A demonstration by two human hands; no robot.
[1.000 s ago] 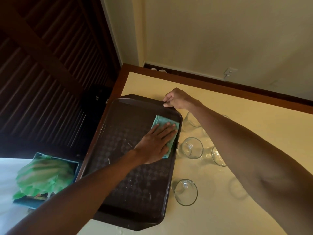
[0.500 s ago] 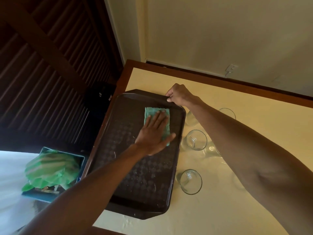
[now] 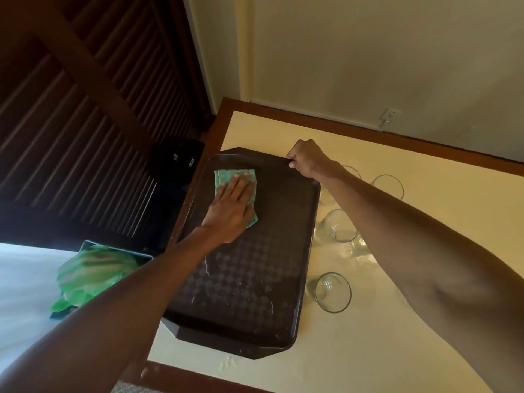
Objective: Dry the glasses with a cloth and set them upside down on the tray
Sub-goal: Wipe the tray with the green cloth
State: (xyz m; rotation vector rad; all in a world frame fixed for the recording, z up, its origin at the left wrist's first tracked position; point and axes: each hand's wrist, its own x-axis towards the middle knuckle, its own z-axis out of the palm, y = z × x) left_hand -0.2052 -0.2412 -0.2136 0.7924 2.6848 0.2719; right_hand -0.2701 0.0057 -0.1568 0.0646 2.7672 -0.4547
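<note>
**Your left hand point(image 3: 229, 211) flat on the cloth point(image 3: 222, 178), right hand point(image 3: 307, 161) gripping the tray point(image 3: 255, 293)**

Your left hand lies palm down with the fingers straight, pressing the green cloth onto the tray floor near its far left corner. No finger curls around the cloth. Your right hand is clenched on the tray's far right corner, with the fingers wrapped over the rim.

The dark tray sits flat on the pale worktop point(image 3: 340, 364), and water streaks show on its patterned floor. The glasses point(image 3: 336, 225) stand on the worktop just right of the tray, mouths up. The nearest glass point(image 3: 333, 292) is beside the tray's near right part, and the far glass point(image 3: 388, 185) is farther back. Two more are partly hidden by your right forearm. A wet sheen lies on the worktop among them.

Off the worktop's left edge, a green plastic bag point(image 3: 93, 273) fills a box. A black item point(image 3: 181, 163) with a small logo sits beyond the tray's far left corner.
</note>
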